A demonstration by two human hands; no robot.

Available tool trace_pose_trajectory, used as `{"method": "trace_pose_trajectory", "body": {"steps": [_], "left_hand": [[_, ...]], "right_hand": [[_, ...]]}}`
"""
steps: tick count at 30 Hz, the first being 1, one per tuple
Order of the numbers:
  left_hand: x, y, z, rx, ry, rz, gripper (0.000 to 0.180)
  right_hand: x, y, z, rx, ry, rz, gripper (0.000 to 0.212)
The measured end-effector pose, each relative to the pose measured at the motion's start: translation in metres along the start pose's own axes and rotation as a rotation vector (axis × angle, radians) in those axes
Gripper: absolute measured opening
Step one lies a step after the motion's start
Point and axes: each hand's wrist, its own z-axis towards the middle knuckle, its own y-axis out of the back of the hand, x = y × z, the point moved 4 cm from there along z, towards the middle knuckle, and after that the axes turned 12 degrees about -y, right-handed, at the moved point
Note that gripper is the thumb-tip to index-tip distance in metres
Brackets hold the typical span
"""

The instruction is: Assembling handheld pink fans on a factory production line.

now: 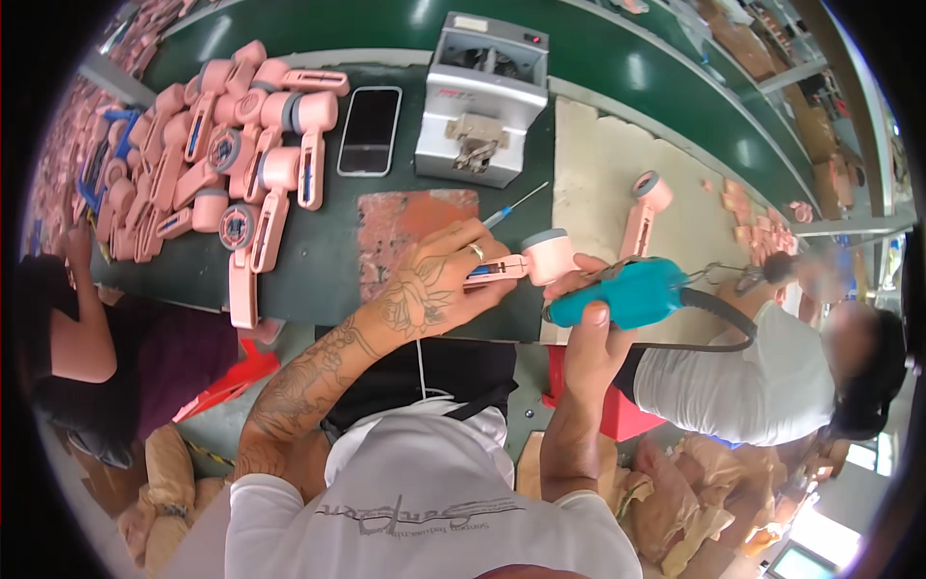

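My left hand (pixel 449 280), tattooed along the forearm and wearing a ring, is closed around the handle of a pink handheld device (pixel 548 256) with a round, grey-rimmed head. Its handle is open along one side, and something blue shows inside. My right hand (pixel 590 338) grips a teal corded hand tool (pixel 632 294) beside that head; fingers of this hand are also close to the head, but I cannot tell whether they touch it. A thin metal shaft with a blue handle, like a small screwdriver (pixel 502 214), sticks out just beyond my left knuckles.
Many similar pink devices (pixel 227 145) are heaped at the left. A phone (pixel 370 131) and a grey boxy machine (pixel 485 96) stand at the back. Another pink device (pixel 641 207) lies on cardboard (pixel 588 154) at the right, near small pink parts (pixel 757 222). People sit on both sides.
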Motion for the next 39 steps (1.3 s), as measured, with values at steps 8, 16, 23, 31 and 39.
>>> {"method": "trace_pose_trajectory", "body": {"steps": [8, 16, 23, 31, 39], "left_hand": [[0.019, 0.027, -0.033, 0.089, -0.053, 0.161, 0.022], [0.046, 0.038, -0.025, 0.142, 0.032, 0.098, 0.027], [0.043, 0.039, -0.024, 0.099, -0.123, 0.310, 0.040], [0.049, 0.036, -0.025, 0.059, -0.084, 0.306, 0.042], [0.051, 0.036, -0.025, 0.180, 0.078, 0.284, 0.049]], "right_hand": [[0.011, -0.037, 0.009, 0.048, 0.066, 0.250, 0.066], [0.034, -0.085, 0.068, 0.100, 0.285, 0.185, 0.076], [0.036, -0.123, 0.131, 0.093, 0.375, 0.156, 0.048], [0.016, -0.136, 0.148, 0.134, 0.408, 0.142, 0.035], [0.024, -0.122, 0.114, 0.159, 0.228, 0.119, 0.039]]}}
